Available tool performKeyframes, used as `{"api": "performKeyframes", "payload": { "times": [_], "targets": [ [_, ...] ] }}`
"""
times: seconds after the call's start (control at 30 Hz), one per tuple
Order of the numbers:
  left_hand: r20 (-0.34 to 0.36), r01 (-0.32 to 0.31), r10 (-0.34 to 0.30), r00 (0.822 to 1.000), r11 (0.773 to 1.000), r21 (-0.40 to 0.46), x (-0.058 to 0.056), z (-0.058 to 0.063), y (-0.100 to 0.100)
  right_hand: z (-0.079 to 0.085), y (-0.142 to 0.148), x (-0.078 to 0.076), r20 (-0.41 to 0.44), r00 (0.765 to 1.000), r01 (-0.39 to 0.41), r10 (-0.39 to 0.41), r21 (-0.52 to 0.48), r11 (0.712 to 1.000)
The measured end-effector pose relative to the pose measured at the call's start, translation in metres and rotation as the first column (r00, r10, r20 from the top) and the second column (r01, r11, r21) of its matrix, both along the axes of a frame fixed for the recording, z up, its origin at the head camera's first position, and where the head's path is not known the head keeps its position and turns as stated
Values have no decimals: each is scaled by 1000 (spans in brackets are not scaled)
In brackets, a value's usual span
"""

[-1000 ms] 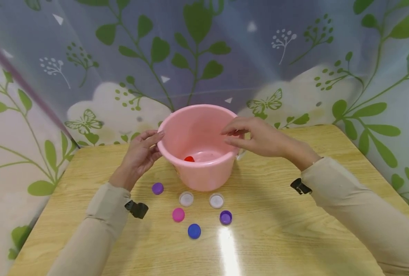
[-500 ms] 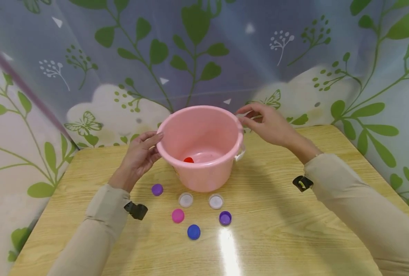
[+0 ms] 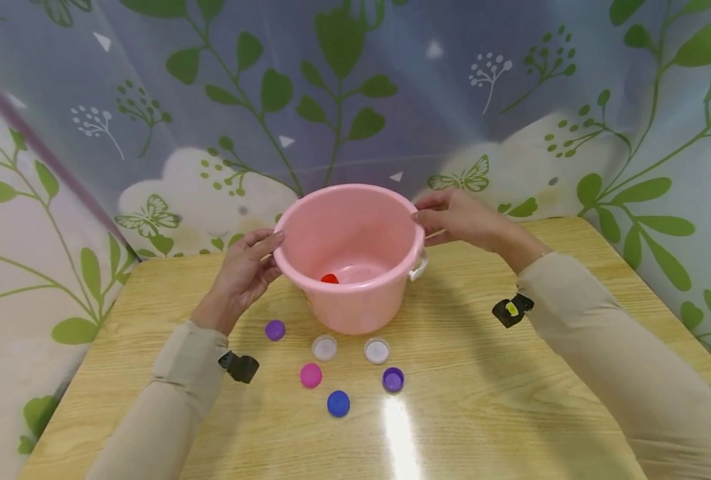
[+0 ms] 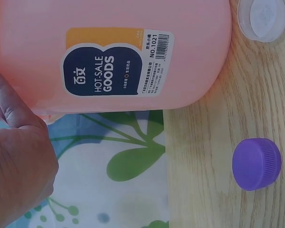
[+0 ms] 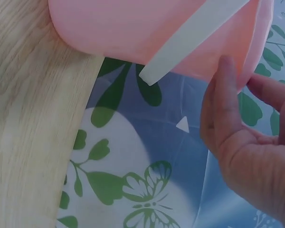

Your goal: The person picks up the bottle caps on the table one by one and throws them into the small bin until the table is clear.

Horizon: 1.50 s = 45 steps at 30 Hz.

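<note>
A pink plastic bucket (image 3: 355, 303) stands upright on the wooden table. My left hand (image 3: 241, 277) holds its left rim, thumb on the edge and fingers along the outside. Across from it, my right hand (image 3: 466, 220) grips the right rim; the right wrist view shows the fingers (image 5: 225, 104) against the outer wall and the thumb at the edge. A small red object (image 3: 329, 279) lies inside the bucket, partly covered by the near rim. The left wrist view shows a printed label (image 4: 116, 61) on the bucket's side.
In front of the bucket lie a purple bottle cap (image 3: 275, 330), a pink cap (image 3: 311, 375), a blue cap (image 3: 339, 404), an upturned purple cap (image 3: 393, 379) and two clear-white caps (image 3: 325, 348). A white handle (image 5: 190, 42) hangs outside. Patterned cloth (image 3: 355, 100) borders the table.
My right hand has come out from over the bucket's inside, moved to the right, and taken hold of the right rim. The left hand stays on the left rim.
</note>
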<state>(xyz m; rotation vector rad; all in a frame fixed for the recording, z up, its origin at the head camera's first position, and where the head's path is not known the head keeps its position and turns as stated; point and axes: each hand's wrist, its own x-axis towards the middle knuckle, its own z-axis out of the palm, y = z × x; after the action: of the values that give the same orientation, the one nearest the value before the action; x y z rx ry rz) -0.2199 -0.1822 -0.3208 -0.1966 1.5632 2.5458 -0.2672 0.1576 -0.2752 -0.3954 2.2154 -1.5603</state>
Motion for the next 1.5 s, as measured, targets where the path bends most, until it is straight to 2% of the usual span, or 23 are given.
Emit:
{"api": "performKeyframes", "payload": {
  "times": [0.13, 0.3, 0.47, 0.57, 0.73, 0.97, 1.2, 1.5],
  "targets": [
    [-3, -2, 2, 1000, 1000, 0, 2, -1, -3, -3, -3, -2, 128, 992, 13, -3, -77, 997],
    [7, 1, -1, 1000, 1000, -20, 4, 0, -6, -6, -5, -6, 258, 966, 47, 2, -183, 982],
    [35, 3, 0, 999, 997, -81, 5, 4, -7, -10, -4, -7, 370, 928, 69, 54, -311, 948],
    [31, 12, -8, 999, 993, -120, 4, 8, -6, -11, -2, -9, 411, 910, 96, 62, -354, 930],
    [36, 20, -15, 999, 987, -156, 4, 15, -4, -9, 0, -10, 423, 905, 114, 50, -353, 929],
    [48, 23, -14, 999, 983, -181, 3, 20, 2, -4, 4, -8, 408, 912, 100, 46, -328, 939],
    [67, 10, 6, 998, 974, -227, 1, 19, 6, -5, 8, -10, 424, 905, 120, 33, -328, 937],
    [79, 9, 13, 997, 961, -278, 5, 16, 0, -10, 2, -7, 437, 899, 128, 36, -341, 931]
  ]
}}
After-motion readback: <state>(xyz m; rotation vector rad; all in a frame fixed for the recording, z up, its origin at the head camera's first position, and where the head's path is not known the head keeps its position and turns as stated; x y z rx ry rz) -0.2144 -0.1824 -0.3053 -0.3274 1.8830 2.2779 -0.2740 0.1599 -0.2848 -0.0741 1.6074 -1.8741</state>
